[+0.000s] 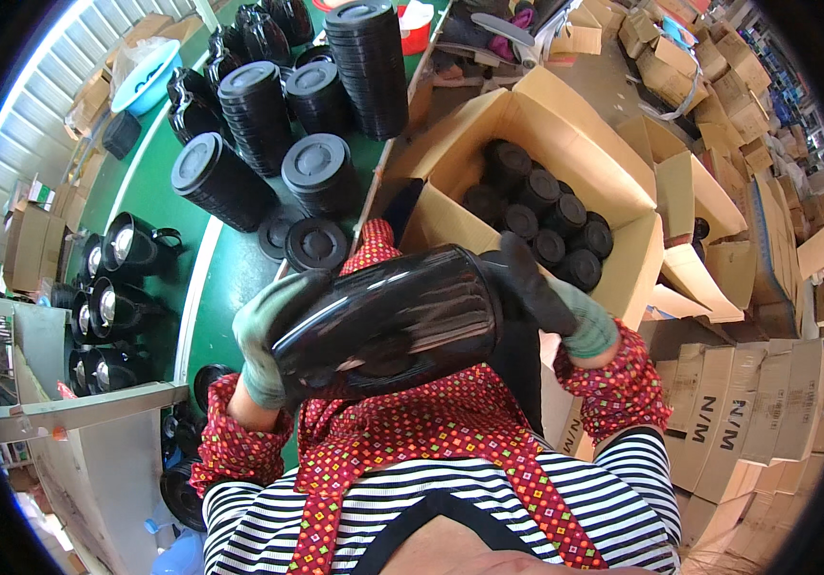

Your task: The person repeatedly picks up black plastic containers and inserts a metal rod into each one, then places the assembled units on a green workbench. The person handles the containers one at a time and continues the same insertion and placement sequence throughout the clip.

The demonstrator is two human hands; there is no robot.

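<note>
Across my lap, in front of my chest, lies a glossy black cylindrical container [393,321], tilted with its right end a little higher. My left hand [273,331], in a pale green glove with a dark coating, is closed round its left end. At the other end, my gloved right hand [546,297] presses its dark fingers against the container's rim. Part of the right fingers is hidden behind that end. Just beyond the left hand, a flat black round lid [317,243] rests at the edge of the green worktable [240,278].
Stacks of black lids [321,172] and shiny black pieces [261,36] stand on the table. Black jugs [125,244] with handles sit at far left. An open carton [565,125] of black cylinders [538,192] stands ahead right; stacked cartons [719,402] lie right.
</note>
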